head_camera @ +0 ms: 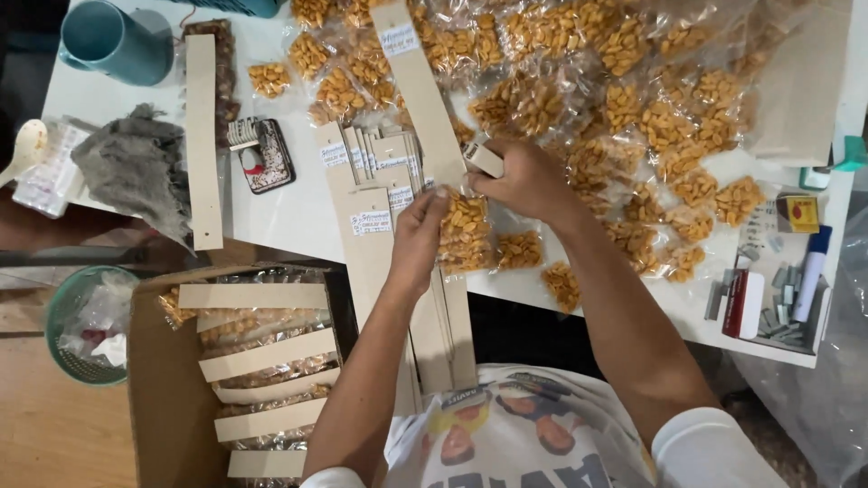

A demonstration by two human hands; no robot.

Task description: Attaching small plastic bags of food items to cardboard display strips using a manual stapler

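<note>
At table edge, left hand [418,237] holding snack packet [465,233], right hand [524,179] gripping stapler [482,160]

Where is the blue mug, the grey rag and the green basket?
Blue mug [116,38], head view, on its side wall.
Grey rag [136,167], head view, on its crumpled middle.
Green basket [63,348], head view, on its mesh wall.
</note>
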